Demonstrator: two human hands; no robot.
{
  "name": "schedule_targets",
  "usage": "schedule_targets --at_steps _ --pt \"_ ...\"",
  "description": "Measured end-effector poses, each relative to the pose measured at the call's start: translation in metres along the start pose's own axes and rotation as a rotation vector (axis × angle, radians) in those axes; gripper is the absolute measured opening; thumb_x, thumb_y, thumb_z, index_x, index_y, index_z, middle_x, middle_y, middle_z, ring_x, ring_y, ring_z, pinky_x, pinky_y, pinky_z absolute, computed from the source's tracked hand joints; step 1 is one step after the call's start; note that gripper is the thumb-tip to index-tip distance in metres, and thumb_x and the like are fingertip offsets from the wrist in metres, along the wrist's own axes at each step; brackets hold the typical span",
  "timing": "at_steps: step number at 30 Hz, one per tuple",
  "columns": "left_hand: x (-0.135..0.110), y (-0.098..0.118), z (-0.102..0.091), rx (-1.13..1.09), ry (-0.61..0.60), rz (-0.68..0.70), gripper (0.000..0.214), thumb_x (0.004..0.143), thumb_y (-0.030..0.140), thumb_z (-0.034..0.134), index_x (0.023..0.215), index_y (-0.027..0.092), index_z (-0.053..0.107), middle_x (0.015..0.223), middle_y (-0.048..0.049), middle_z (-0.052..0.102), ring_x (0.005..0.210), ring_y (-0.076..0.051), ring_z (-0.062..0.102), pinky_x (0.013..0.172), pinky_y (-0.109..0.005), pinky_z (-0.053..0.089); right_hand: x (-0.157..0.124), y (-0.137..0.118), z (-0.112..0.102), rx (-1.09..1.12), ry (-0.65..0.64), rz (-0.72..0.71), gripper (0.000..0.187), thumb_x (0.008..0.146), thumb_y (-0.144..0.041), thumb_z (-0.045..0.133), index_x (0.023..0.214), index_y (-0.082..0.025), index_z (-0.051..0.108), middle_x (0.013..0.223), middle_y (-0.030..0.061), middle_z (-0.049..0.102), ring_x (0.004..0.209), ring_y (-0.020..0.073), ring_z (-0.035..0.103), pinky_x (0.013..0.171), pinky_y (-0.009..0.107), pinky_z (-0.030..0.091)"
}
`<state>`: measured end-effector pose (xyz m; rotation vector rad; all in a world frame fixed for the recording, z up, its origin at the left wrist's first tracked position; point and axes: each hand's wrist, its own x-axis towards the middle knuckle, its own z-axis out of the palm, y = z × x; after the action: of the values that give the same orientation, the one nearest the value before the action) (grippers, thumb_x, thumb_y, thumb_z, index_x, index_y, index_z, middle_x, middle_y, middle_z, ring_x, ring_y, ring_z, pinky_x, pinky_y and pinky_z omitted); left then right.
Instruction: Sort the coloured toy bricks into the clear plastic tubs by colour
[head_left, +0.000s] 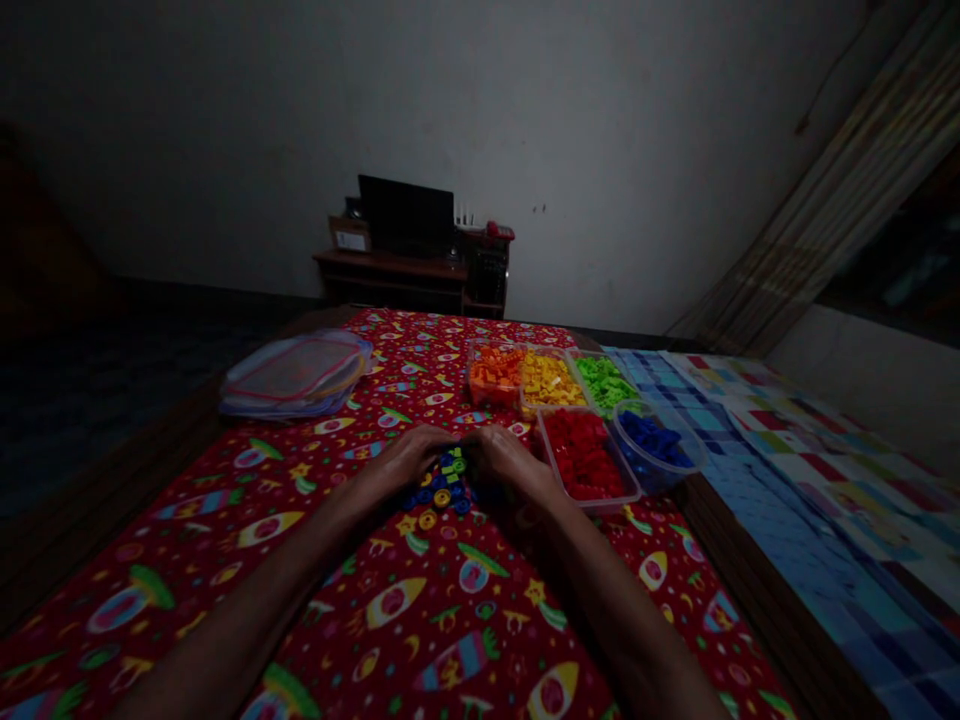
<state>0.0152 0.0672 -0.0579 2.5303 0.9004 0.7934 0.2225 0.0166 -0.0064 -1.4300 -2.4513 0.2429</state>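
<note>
A small heap of loose plastic pieces, blue, yellow and green, some of them round, lies on the red patterned cloth. My left hand curves round the left and far side of the heap, holding nothing that I can see. From the right, my right hand arches round the same heap, its palm in shadow. The fingertips of both hands come close together behind the pieces. Some fingers are partly hidden by the backs of the hands.
Right of my hands stand clear tubs of coloured pieces: red, blue, orange, yellow and green. Stacked lids lie at left. A desk with a monitor stands by the wall.
</note>
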Motion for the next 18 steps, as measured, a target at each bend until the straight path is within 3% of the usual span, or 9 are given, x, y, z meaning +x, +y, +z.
schedule_targets --at_steps 5,11,14,18 --pt "-0.004 -0.004 -0.003 0.087 0.045 -0.119 0.023 0.081 0.022 0.056 0.099 0.019 0.070 0.100 -0.0086 0.069 0.094 -0.022 0.063 0.088 -0.035 0.049 -0.005 -0.002 -0.014 0.099 -0.007 0.062 0.013 0.086 -0.014 0.057 0.096 -0.013 0.066 0.093 0.0101 0.066 0.090 0.0192 0.058 0.080 0.027 0.043" --pt "0.005 0.010 -0.026 0.097 -0.059 -0.195 0.022 0.079 0.025 0.057 0.095 0.018 0.071 0.095 -0.0069 0.067 0.087 -0.021 0.063 0.080 -0.030 0.049 -0.005 -0.003 -0.010 0.089 0.101 0.095 0.014 0.085 -0.009 0.055 0.095 -0.013 0.064 0.093 0.0101 0.066 0.090 0.0189 0.057 0.080 0.028 0.042" --pt "0.004 0.020 -0.022 0.055 -0.145 -0.178 0.024 0.079 0.022 0.056 0.099 0.020 0.069 0.094 -0.0050 0.068 0.085 -0.019 0.063 0.079 -0.028 0.049 -0.003 -0.002 -0.002 0.075 0.083 0.064 0.013 0.086 -0.017 0.059 0.097 -0.014 0.064 0.094 0.0096 0.066 0.091 0.0190 0.058 0.080 0.028 0.043" --pt "-0.001 0.030 -0.011 0.085 -0.097 -0.191 0.022 0.079 0.020 0.054 0.097 0.019 0.066 0.096 -0.0068 0.067 0.091 -0.021 0.062 0.085 -0.032 0.048 0.006 -0.005 0.001 0.014 -0.029 0.104 0.017 0.086 -0.018 0.058 0.098 -0.010 0.066 0.096 0.0129 0.068 0.092 0.0203 0.060 0.077 0.027 0.043"
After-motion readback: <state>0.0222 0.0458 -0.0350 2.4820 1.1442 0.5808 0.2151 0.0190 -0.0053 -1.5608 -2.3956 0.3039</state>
